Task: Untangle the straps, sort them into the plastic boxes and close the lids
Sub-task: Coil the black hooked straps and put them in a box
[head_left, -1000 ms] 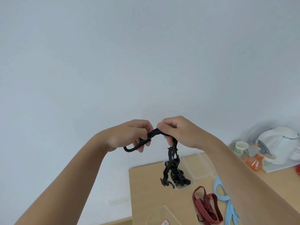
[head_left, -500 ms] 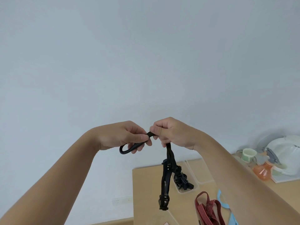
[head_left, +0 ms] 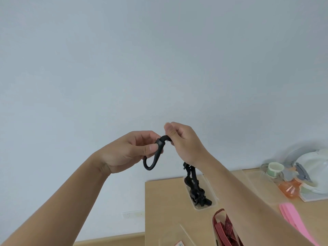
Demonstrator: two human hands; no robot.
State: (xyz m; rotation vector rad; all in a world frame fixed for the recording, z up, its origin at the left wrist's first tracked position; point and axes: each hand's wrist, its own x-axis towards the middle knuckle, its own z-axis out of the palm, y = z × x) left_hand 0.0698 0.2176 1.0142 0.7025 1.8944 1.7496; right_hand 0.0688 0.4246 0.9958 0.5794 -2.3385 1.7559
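I hold a black strap (head_left: 190, 176) up in the air above the wooden table (head_left: 165, 201). My left hand (head_left: 127, 151) pinches the strap's black hook (head_left: 154, 155) at its top end. My right hand (head_left: 181, 141) grips the strap just beside the hook. The strap hangs down behind my right wrist, and its lower end lies bunched in a clear plastic box (head_left: 212, 196). A red striped strap (head_left: 225, 228) lies in another clear box near the table's front. A pink strap (head_left: 291, 217) lies at the right.
A white kettle (head_left: 314, 171), a green cup (head_left: 275, 168) and an orange bottle (head_left: 289, 189) stand at the table's back right. A clear lid (head_left: 175, 235) lies at the front. Behind the table is a plain pale wall with a socket (head_left: 133, 213).
The strap's lower end has gone down into the clear box. My hands have drawn closer together around the hook. The camera has swung, bringing the pink strap into view.
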